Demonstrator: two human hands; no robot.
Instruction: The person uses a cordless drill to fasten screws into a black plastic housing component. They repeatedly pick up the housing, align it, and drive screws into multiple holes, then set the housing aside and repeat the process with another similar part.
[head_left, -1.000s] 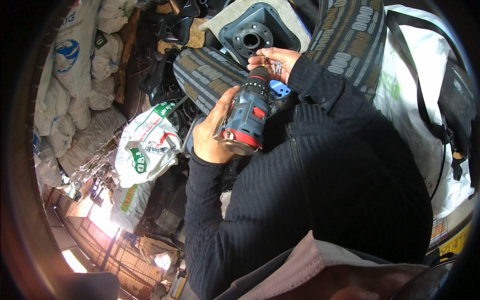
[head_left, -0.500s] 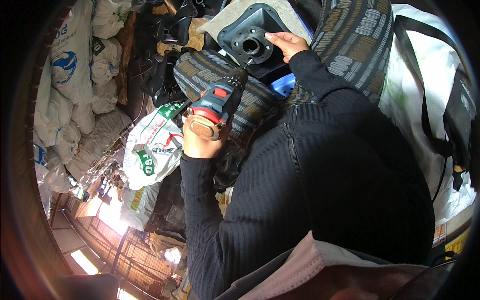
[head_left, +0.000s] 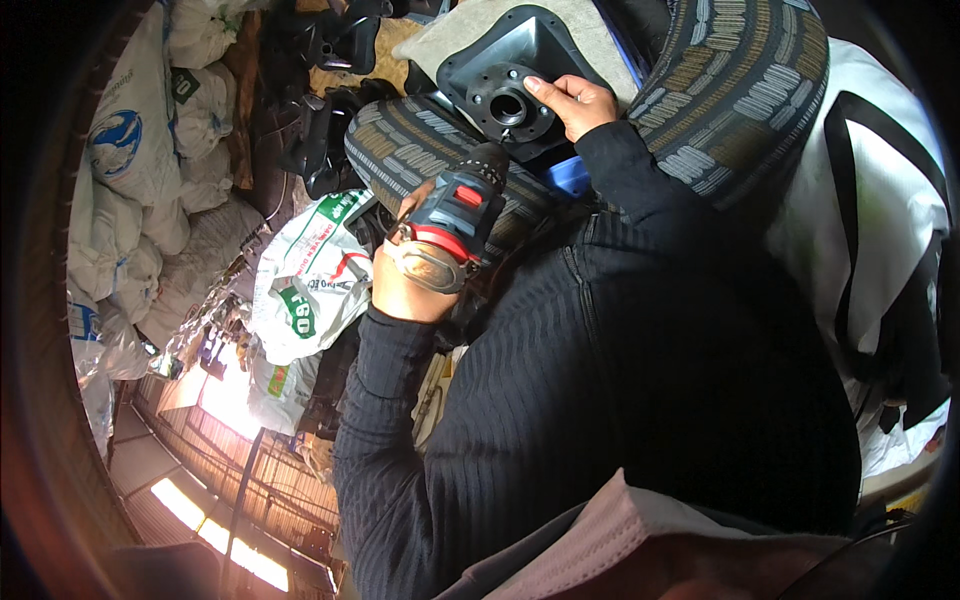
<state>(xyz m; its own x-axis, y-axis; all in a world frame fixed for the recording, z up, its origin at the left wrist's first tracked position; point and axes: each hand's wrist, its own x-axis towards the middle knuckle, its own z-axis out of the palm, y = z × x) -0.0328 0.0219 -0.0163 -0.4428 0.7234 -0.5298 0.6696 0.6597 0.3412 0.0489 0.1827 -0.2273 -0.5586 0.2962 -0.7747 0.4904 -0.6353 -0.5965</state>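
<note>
In my left hand is a cordless drill with a dark body, a red switch and a red band, seen from behind. Its chuck points up and away from me, and the thin bit reaches the lower rim of a black flanged part. This part has a wide square base and a round collar with a central hole and several small holes. My right hand grips the collar's right edge, thumb on top and the other fingers partly hidden. The part leans over a pale pad between my legs.
My legs in patterned trousers flank the part. A blue piece lies under it. More black moulded parts are heaped at the far left. White sacks are stacked leftward, and a white bag with black straps stands at right.
The whole view has shifted slightly. The drill and the black part sit a little lower and further right in the picture; both hands keep their holds.
</note>
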